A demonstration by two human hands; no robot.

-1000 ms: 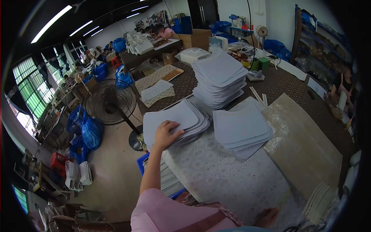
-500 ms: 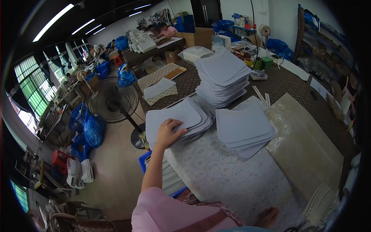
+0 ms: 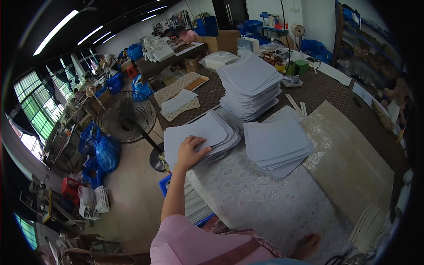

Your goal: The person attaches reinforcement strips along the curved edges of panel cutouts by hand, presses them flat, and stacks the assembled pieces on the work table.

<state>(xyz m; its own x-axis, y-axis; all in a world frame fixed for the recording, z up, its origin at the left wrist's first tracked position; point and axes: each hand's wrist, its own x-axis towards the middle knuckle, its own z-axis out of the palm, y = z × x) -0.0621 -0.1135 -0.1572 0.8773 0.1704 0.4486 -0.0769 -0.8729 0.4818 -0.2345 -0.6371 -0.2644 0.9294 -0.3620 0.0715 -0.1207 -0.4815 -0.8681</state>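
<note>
My left hand [image 3: 191, 152] lies on a stack of white cut sheets [image 3: 196, 132] with rounded corners, near the table's left edge. Its fingers rest on the top sheet, and the thumb is spread apart toward the stack's near side. To the right lies a lower, fanned pile of similar sheets [image 3: 276, 143]. Behind them rises a tall stack of the same white pieces [image 3: 249, 84]. My right hand [image 3: 308, 245] is low at the near side of the table, dim and in shadow. Its fingers look loosely extended, with nothing visible in them.
A patterned pale cover [image 3: 265, 194] and a glossy beige sheet [image 3: 353, 154] lie on the table. Two pale strips [image 3: 297, 105] are behind the low pile. On the floor at left stand a fan [image 3: 128, 117] and blue bags [image 3: 107, 152]. A blue crate [image 3: 165, 182] sits beside the table.
The whole view has shifted slightly, with things appearing a little to the left and higher. My left hand stays on the same stack, and the piles look unchanged.
</note>
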